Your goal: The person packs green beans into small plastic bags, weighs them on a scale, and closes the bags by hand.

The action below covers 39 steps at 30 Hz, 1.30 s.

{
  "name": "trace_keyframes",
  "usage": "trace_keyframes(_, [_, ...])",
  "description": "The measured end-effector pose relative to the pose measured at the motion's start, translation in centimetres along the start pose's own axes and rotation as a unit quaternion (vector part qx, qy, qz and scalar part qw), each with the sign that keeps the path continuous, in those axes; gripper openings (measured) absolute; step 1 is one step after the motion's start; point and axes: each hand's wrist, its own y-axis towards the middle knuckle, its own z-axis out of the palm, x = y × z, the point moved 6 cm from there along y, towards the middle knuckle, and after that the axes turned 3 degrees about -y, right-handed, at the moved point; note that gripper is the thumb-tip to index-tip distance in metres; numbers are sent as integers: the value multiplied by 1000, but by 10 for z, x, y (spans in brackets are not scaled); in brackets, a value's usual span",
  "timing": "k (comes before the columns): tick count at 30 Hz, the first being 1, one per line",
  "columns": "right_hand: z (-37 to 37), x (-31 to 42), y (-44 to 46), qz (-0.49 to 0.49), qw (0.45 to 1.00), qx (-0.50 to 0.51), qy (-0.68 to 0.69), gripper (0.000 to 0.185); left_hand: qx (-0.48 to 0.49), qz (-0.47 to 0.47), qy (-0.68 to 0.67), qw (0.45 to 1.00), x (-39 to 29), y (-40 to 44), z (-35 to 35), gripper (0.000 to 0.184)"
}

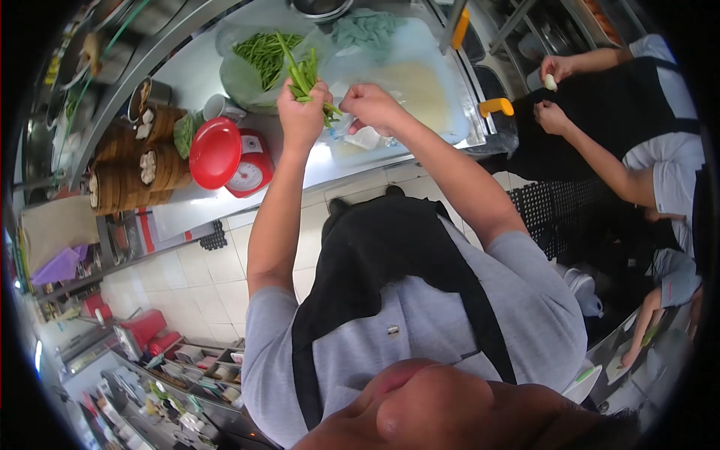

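My left hand (304,116) is closed around a bunch of green stalks (301,73), which stick up above the fist, with short ends showing below it. Just to the right, my right hand (369,107) has its fingers curled together near the lower ends of the stalks; whatever they pinch is too small to name. Behind my left hand, a clear plastic bag (232,69) holds many cut green pieces (268,56). Beneath and beside my right hand lies clear plastic (365,138) on the steel counter.
A red scale (256,161) with a red dish (215,153) stands left, beside bamboo steamers (155,166). A pale board (427,82) and green cloth (365,31) lie behind. At right, a co-worker's hands (555,112) hold a small white item near orange handles (496,107).
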Motion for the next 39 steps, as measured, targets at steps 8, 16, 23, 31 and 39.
trace_keyframes(8, [-59, -53, 16, 18, 986, -103, 130, 9, 107, 30, 120, 986, 63, 20, 51, 12])
trace_keyframes(16, [-66, -70, 23, -23, 945, -81, 316, 11, 46, 14, 115, 992, 76, 36, 50, 14])
trace_keyframes(23, [-62, -66, 21, 93, 940, -69, 322, 15, 47, 80, 197, 976, 77, 38, 47, 19])
trace_keyframes(31, [-62, -73, 30, 100, 969, -18, 226, 18, 55, 44, 154, 986, 83, 34, 43, 16])
trace_keyframes(39, [-69, -58, 29, 116, 959, -128, 223, 11, 49, 69, 180, 980, 63, 28, 43, 21])
